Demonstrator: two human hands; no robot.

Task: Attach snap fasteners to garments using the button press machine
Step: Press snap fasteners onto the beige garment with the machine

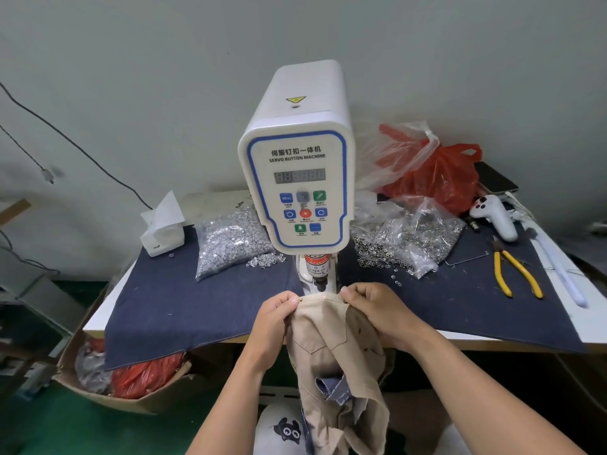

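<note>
My left hand (275, 315) pinches the top edge of the beige garment (331, 353) at its left end, right by a small brass snap (301, 300) set in the hem. My right hand (371, 311) pinches the same edge at its right end, fingers curled over the cloth. The hem is stretched flat btwn both hands at frame center, just below the press head of the white servo button machine (297, 178); the rest of the garment hangs down twd the bottom of the frame, over my lap.

Machine stands on a table (588, 287) w/ navy cloth (184, 300) spread on it. Left of the machine: clear bag of silver snap parts (226, 241) and a tissue box (162, 228). Right: bag of ring parts (410, 238), red plastic bag (440, 178), yellow-handled pliers (512, 270), white controller (492, 216). Lower left of frame: cardboard box (108, 389) on the floor.
</note>
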